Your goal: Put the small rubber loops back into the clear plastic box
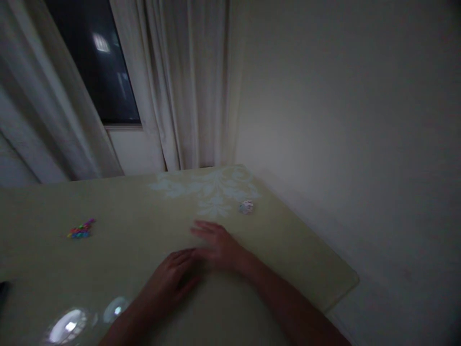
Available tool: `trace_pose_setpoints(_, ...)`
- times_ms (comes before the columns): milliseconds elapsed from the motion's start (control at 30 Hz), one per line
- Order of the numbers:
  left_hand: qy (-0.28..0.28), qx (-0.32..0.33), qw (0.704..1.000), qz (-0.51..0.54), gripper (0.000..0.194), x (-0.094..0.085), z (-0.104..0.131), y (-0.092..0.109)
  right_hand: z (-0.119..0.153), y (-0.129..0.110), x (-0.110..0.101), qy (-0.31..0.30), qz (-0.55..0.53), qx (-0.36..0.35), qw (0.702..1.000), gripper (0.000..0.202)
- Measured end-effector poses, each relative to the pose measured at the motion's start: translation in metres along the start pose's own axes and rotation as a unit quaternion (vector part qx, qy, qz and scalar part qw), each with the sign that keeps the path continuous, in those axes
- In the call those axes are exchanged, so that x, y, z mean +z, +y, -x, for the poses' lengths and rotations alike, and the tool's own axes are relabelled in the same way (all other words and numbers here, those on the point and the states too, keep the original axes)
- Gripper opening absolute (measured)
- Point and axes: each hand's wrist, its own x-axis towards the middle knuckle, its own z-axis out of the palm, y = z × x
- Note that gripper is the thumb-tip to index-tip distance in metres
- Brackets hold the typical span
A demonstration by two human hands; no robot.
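My left hand (173, 278) hovers over or rests on the pale green table (137, 211); I cannot tell which. Its fingers reach forward and its thumb is apart below them. My right hand (218, 242) comes in from the right with its fingers stretched out and a little spread, blurred by motion. Around the fingertips of my left hand and the thumb of my right, the two hands meet or overlap. No object shows in either hand. Beyond my right hand lies a small crumpled piece of clear or whitish material (247, 206), touched by neither hand.
Farther left on the table is a small cluster of bright multicoloured pieces (81, 230). A dark object (4, 290) shows at the left edge. Light reflections (70, 327) shine at lower left. A wall (342, 120) borders the right side, and curtains (180, 86) hang behind.
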Motion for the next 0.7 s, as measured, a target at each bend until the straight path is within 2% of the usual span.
trace_pose_setpoints(67, -0.002, 0.013, 1.0, -0.003, 0.023, 0.003, 0.001, 0.001, 0.001, -0.021, 0.016, -0.077, -0.072, -0.068, 0.992, 0.052)
trace_pose_setpoints(133, 0.005, 0.015, 1.0, -0.003, 0.021, 0.006, 0.003, 0.0, 0.003, -0.029, 0.023, -0.089, -0.12, -0.069, 0.986, 0.052)
trace_pose_setpoints(300, 0.007, 0.036, 0.999, -0.004, 0.018, 0.005, 0.003, 0.0, 0.002, -0.02, 0.017, -0.117, -0.183, -0.06, 0.974, 0.052)
trace_pose_setpoints(433, -0.001, 0.042, 0.999, -0.005, 0.009, 0.002, 0.003, 0.002, 0.004, -0.017, 0.016, -0.128, -0.168, -0.06, 0.976, 0.059)
trace_pose_setpoints(567, 0.011, 0.038, 0.999, 0.001, 0.019, 0.002, 0.004, 0.001, 0.006, -0.016, 0.02, -0.14, -0.101, -0.058, 0.983, 0.065)
trace_pose_setpoints(700, 0.032, 0.043, 0.999, 0.0, 0.024, 0.004, 0.003, -0.001, 0.006, -0.015, 0.022, -0.142, -0.059, -0.058, 0.986, 0.059)
